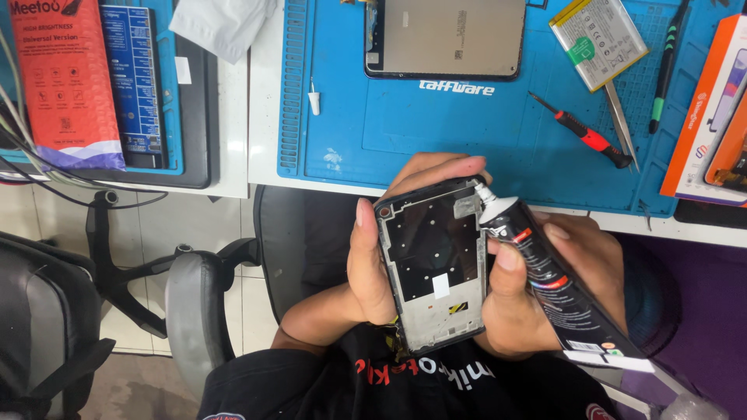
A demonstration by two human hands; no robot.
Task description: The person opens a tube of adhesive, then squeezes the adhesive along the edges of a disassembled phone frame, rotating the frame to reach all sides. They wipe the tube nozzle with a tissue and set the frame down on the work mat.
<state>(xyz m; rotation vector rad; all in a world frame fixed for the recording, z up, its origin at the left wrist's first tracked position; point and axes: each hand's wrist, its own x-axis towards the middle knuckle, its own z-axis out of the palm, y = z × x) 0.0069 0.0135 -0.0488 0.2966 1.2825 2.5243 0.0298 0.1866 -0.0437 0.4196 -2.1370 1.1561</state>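
1. Count: one phone frame point(433, 266), one black glue tube point(548, 284), both in hand. On the blue mat point(436, 132) beyond the hands: one phone screen panel point(445, 37), one flat battery point(597, 40), one red-handled screwdriver point(582, 132), one pair of tweezers point(620, 118), one dark tool with green bands point(666, 66). Off past the right hand, one orange box point(712, 117). Far beyond the left hand, one red packet point(64, 78).

2. Left hand point(381, 264): curled round the frame's left edge, thumb lying along that edge, fingertips showing past the top behind it. A firm grasp, partly closed.

3. Right hand point(537, 299): wrapped about the tube, thumb pressed across it near the frame's right edge, fingers behind. Closed grip. Whether the palm also steadies the frame I cannot tell.

4. Frame: held between the two hands, over the person's lap, just short of the table edge. Open inner side faces up. Long axis runs away from the body, top end leaning slightly toward the mat.

5. Tube: long axis slants from the lower right, beyond the right wrist, up to the frame's top right corner. The white nozzle point(487, 199) touches that corner.

6. A grey swivel chair point(194, 303) stands well to the left of the left forearm.
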